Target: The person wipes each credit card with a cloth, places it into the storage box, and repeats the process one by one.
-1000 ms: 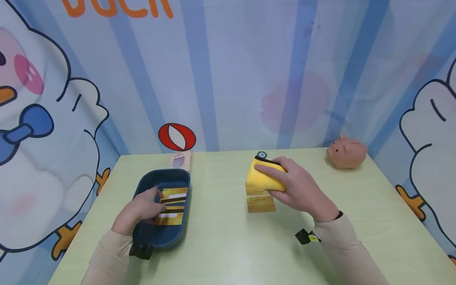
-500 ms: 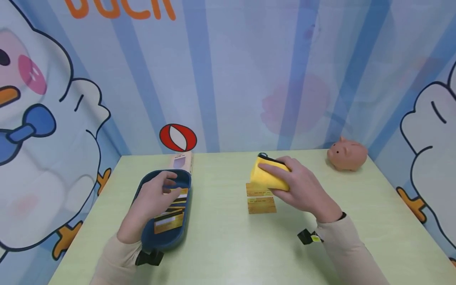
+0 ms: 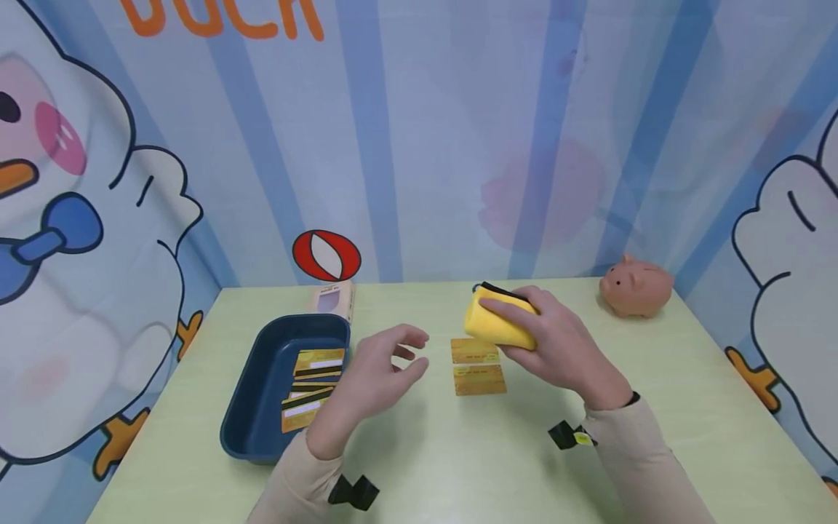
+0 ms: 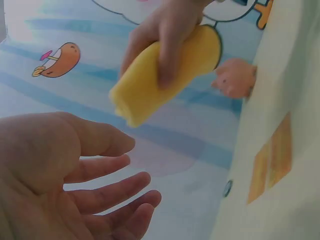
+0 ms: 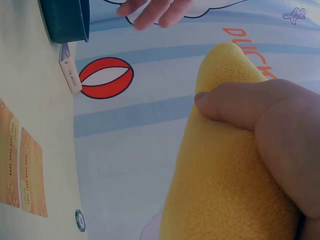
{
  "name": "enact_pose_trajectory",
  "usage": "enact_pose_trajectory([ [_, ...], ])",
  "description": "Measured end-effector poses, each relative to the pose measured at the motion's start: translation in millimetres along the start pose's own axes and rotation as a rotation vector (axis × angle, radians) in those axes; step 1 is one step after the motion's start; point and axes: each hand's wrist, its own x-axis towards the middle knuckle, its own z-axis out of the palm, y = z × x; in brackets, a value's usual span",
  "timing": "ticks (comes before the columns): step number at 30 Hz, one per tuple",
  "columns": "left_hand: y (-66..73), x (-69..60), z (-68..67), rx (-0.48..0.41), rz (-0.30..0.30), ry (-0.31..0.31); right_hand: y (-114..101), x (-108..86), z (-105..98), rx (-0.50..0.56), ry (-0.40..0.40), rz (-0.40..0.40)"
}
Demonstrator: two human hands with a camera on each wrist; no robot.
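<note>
My right hand [image 3: 556, 346] grips a yellow plush pouch [image 3: 500, 324] with a black edge, holding it above the table. The thumb presses its fuzzy side in the right wrist view. My left hand [image 3: 376, 375] hovers between the blue tray [image 3: 238, 407] and the pouch, fingers loosely bent and holding nothing. Two gold bank cards [image 3: 480, 380] lie on the table, one behind the other, left of and below the pouch. Inside the tray, at its right side, several gold cards [image 3: 319, 358] lie stripe side up; my left wrist partly covers them.
A small pale box [image 3: 335, 300] stands behind the tray. At the back right sits a pink piggy bank [image 3: 635, 287]. A round chip [image 5: 80, 220] lies near the table's back edge, mostly hidden by the pouch in the head view. A printed cloth backdrop rises behind.
My left hand has left the tray's cards and moved right, towards the pouch. The near card in the tray now lies tilted. The right hand has shifted slightly right with the pouch.
</note>
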Motion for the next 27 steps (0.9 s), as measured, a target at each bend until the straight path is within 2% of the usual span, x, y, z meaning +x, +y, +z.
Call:
enact_pose_trajectory([
  [5, -5.3, 12.8, 34.5, 0.0, 0.027, -0.134, 0.5, -1.8, 0.1, -0.004, 0.006, 0.011],
  [9, -13.7, 23.5, 57.8, 0.004, 0.03, -0.186, 1.4, -2.1, -0.2, -0.003, 0.007, 0.011],
  [14, -23.3, 35.8, 80.4, 0.036, 0.029, -0.176, 3.0, -0.6, -1.5, -0.007, 0.013, 0.004],
  [19, -33.1, 44.4, 96.0, 0.076, 0.032, -0.157, 3.9, -0.6, -2.5, -0.006, 0.014, 0.008],
  [23, -42.7, 47.8, 105.5, 0.153, 0.036, -0.134, 4.1, -1.2, -2.4, -0.008, 0.012, 0.014],
  [27, -46.5, 47.3, 109.0, 0.236, 0.015, -0.117, 4.2, -0.8, -2.2, -0.011, 0.011, 0.013],
])
